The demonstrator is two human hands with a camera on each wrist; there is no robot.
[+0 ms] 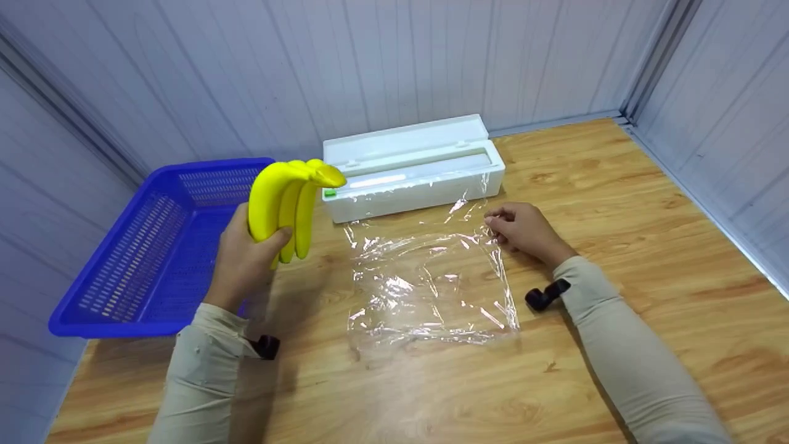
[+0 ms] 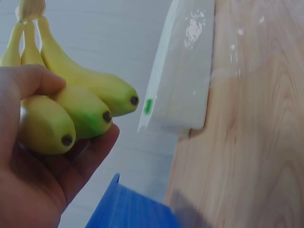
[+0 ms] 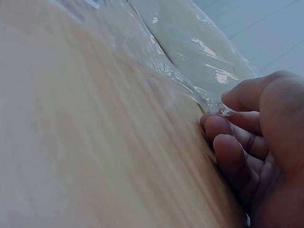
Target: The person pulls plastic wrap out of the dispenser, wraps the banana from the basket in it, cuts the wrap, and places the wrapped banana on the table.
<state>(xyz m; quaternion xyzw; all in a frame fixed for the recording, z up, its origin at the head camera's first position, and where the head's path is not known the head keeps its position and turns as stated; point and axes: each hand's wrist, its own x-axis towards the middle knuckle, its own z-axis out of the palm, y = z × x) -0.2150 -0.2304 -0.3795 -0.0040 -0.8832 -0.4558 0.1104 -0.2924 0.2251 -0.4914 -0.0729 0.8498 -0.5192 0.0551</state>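
My left hand (image 1: 241, 258) grips a bunch of yellow bananas (image 1: 266, 196), raised between the blue basket and the white box, stem end pointing right. In the left wrist view, thumb and fingers wrap the bananas (image 2: 88, 85), whose tips are greenish with dark ends. Clear plastic wrap (image 1: 425, 287) stretches from the front of a white wrap dispenser box (image 1: 419, 192) over the wooden table. At the wrap's right edge, my right hand (image 1: 524, 233) has curled fingers. The right wrist view shows thumb and fingertips pinching a gathered bit of the film (image 3: 216, 107).
A blue plastic basket (image 1: 132, 271) with slotted sides stands at the left. The dispenser's lid (image 1: 407, 137) is raised at the back, near the panelled wall (image 1: 394, 61). Wood-grain table (image 1: 622, 203) surface extends to the right and front.
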